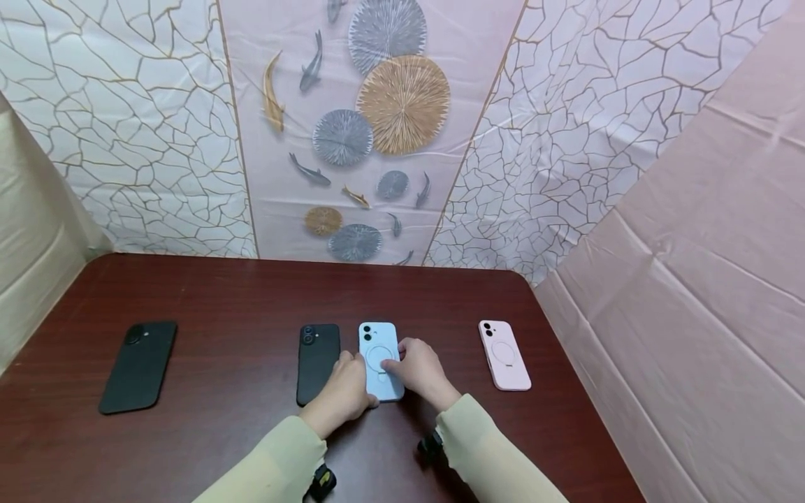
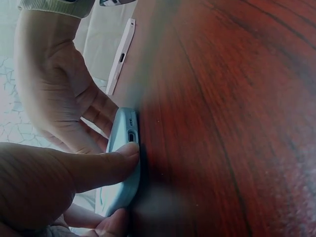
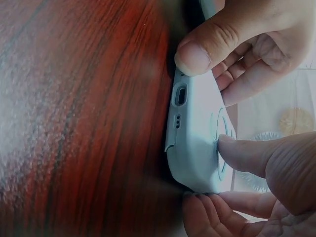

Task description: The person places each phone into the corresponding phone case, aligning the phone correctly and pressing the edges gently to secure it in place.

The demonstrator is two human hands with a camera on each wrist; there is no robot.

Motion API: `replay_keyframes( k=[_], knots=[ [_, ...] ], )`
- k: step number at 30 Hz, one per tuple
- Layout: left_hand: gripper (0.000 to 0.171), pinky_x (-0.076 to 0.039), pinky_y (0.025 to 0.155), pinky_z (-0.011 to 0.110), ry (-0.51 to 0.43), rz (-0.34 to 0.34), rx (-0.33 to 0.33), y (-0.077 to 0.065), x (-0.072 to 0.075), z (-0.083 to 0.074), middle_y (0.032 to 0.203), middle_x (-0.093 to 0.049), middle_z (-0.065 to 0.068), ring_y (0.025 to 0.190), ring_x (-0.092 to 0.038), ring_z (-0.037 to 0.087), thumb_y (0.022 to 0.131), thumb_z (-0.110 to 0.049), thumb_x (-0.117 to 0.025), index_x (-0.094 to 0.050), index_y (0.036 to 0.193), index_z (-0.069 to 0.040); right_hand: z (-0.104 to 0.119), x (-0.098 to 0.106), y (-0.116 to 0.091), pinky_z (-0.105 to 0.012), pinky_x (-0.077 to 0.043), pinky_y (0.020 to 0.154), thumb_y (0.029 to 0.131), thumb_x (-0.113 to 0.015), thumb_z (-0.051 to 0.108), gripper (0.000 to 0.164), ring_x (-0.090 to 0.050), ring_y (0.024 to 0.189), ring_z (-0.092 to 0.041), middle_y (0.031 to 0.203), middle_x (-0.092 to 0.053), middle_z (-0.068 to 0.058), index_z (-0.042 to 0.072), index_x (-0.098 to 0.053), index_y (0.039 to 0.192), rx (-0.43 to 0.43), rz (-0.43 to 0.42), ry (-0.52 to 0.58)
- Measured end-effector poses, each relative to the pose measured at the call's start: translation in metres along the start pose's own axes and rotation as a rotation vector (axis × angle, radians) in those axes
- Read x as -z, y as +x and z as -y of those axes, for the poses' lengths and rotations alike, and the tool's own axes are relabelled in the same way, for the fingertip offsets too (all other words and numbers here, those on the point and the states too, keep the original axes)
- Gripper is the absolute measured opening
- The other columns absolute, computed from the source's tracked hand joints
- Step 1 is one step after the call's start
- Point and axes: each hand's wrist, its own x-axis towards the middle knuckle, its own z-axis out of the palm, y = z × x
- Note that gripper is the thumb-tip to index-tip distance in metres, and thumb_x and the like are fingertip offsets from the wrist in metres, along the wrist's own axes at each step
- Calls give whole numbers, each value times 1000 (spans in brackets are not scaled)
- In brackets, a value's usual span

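Head view. From where I stand, four smartphones, back up, across a dark red-brown wood-grain surface [image 1: 233, 447]. At far left: dark smartphone with round camera housing [image 1: 138, 370], lying aslant. At centre: black smartphone with two stacked lenses [image 1: 316, 358]; just to its right, light-blue smartphone [image 1: 374, 335], its back bearing a ring outline [image 1: 366, 358]. Well apart to the right: pink smartphone [image 1: 505, 355], similarly ringed. Left hand [image 1: 342, 392] at the light-blue smartphone's lower left, overlapping the black smartphone in view; whether it touches that one, I cannot tell. Right hand [image 1: 423, 370] at the right edge, thumb laid on the back. Pale green sleeves [image 1: 270, 461] on both arms. Behind: patterned cloth [image 1: 402, 105] with discs and fish.

Left wrist view. Left hand's fingers closed in about the light-blue smartphone, thumb pressed to the bottom end beside the charging port [image 2: 131, 137]. Pink smartphone end-on beyond.

Right wrist view. Right hand's fingers drawn in to a pinch: thumb on the ringed back, fingertips along the side edge. A step shows in the rim near one corner.
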Motion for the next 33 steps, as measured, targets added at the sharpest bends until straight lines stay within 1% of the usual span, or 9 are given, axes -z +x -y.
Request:
replay_keyframes(
  k=[4,7,11,14,18,22,27,30,33],
  knots=[
    [78,-46,87,44,27,3,-13,1,1,-1,101,-46,21,97,-51,35,65,-22,-91,-50,120,17,1,0,0,-29,-41,54,82,-78,25,29,-47,59,-16,64,-52,-2,1,-62,84,17,-5,-20],
    [76,-46,86,43,53,1,-24,0,2,-3,100,-47,21,95,-52,35,65,-22,-91,-52,116,17,1,0,-1,-30,-43,56,82,-78,25,29,-49,61,-15,65,-54,-2,0,-65,89,16,-9,-17],
    [62,-47,81,41,85,-7,-57,-2,3,-4,93,-49,19,87,-52,31,66,-21,-90,-59,106,15,1,-1,-1,-29,-45,58,82,-78,25,29,-50,62,-14,67,-55,0,-1,-67,92,17,-17,-17],
    [54,-47,78,40,108,-15,-91,-3,3,-5,91,-51,18,83,-51,30,69,-20,-89,-61,102,13,0,-2,-1,-27,-40,53,83,-77,25,28,-45,57,-13,61,-48,2,1,-64,83,17,-17,-15],
    [53,-48,77,39,100,-26,-118,-7,2,-4,93,-52,18,83,-53,29,72,-19,-86,-61,106,14,-2,-4,-1,-27,-35,49,85,-76,26,31,-40,53,-14,58,-42,1,3,-58,74,9,-11,-11],
    [53,-50,78,41,50,-57,-147,-11,6,4,99,-55,18,89,-57,28,77,-20,-82,-60,114,10,-4,-6,-1,-30,-43,56,85,-75,28,29,-49,61,-15,69,-55,-1,1,-66,92,4,-15,-19],
    [62,-49,87,47,41,-161,-139,-20,28,22,120,-57,18,107,-58,31,85,-32,-75,-54,134,-1,-9,-2,-3,-38,-49,72,86,-75,32,46,-58,82,-19,96,-65,-8,1,-63,117,4,-16,-11],
    [68,-48,89,52,62,-207,-103,-26,49,38,130,-54,18,114,-55,34,86,-40,-71,-49,140,-6,-12,5,-5,-42,-50,80,85,-74,34,50,-60,93,-22,107,-65,-11,2,-61,121,-5,-25,3],
    [72,-47,88,57,85,-240,-66,-31,69,58,133,-52,21,117,-52,38,86,-43,-70,-45,143,-5,-18,15,-4,-45,-49,85,86,-74,36,52,-60,102,-26,115,-64,-12,3,-60,124,-22,-51,1]
  ],
)
